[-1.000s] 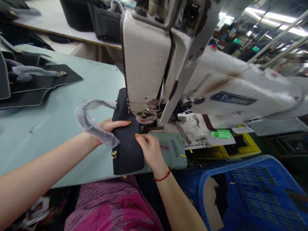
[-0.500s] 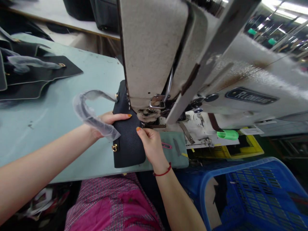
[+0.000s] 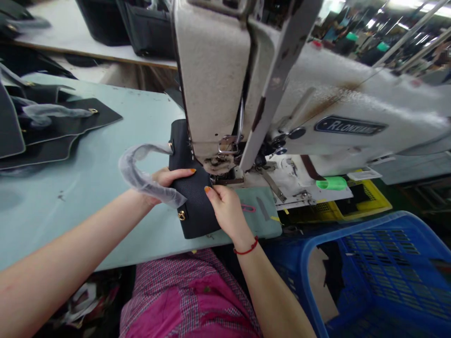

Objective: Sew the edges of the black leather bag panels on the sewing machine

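Note:
A black leather handbag panel (image 3: 199,211) lies under the head of a sewing machine (image 3: 214,84), its right edge close to the presser foot (image 3: 213,179). On its left side is a handle wrapped in clear plastic (image 3: 136,171), fixed with gold hardware (image 3: 182,215). My left hand (image 3: 164,180) grips the panel's left edge, thumb on top and fingers underneath, its wrist behind the wrapped handle. With thumb and bent fingers, my right hand (image 3: 225,206) pinches the right edge just below the presser foot. The fingers under the leather are hidden.
More black leather pieces (image 3: 66,122) lie on the pale green table (image 3: 95,188) at left. Black bags (image 3: 148,33) stand on a shelf behind. At right are a blue plastic basket (image 3: 308,263), a yellow crate (image 3: 378,204) and a pink thread snipper (image 3: 248,208).
The view has shifted a little. The black panel has turned slightly, its near end swinging right, with both hands keeping hold of it.

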### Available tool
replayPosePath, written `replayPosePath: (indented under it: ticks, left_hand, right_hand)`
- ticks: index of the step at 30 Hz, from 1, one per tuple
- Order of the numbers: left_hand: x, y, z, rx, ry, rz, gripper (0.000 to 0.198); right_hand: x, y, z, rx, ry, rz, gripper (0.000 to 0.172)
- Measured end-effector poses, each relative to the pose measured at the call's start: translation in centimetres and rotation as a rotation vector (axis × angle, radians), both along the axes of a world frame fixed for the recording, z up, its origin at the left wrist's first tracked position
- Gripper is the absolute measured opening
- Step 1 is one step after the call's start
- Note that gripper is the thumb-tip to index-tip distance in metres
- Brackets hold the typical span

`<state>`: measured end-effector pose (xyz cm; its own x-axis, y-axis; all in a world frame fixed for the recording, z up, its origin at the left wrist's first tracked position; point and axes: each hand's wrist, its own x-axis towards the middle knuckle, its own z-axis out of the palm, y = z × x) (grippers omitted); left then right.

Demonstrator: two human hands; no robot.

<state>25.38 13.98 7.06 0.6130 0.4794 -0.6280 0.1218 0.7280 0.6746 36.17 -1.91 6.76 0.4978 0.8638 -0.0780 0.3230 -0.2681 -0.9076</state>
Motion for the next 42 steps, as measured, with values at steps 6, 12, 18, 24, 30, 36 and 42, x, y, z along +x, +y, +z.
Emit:
replayPosePath:
  ticks: [6,12,18,24,30,36,42]
  left_hand:
    - [-0.2,-2.5,0.3,-0.015,-0.034,0.160,0.039]
    - [1.4,-8.2,0.7,-0.079,-0.051,0.551,0.034]
    - [2.5,-9.8,0.7,-0.141,-0.071,0.667,0.048]
    - [2.0,-10.0,0.3,-0.107,-0.076,0.625,0.046]
    - [1.3,-10.7,0.1,-0.104,-0.254,0.521,0.034]
    - [1.6,-11.0,0.8,-0.096,-0.275,0.583,0.025]
    - [1.3,-10.9,0.0,-0.045,-0.231,0.599,0.023]
  right_hand:
    - [1.3,-0.5,2.6,-0.204,-0.246,0.108,0.026]
    - [3.6,-0.4,6.0,-0.408,-0.612,0.154,0.029]
    - [4.3,0.0,6.0,-0.382,-0.710,0.112,0.034]
    - [4.1,0.1,6.2,-0.383,-0.698,0.098,0.032]
    - [3.8,0.1,6.5,-0.378,-0.731,0.083,0.032]
    - [4.1,0.0,6.1,-0.331,-0.716,0.080,0.033]
    - [4.3,-0.2,5.8,-0.300,-0.655,0.068,0.032]
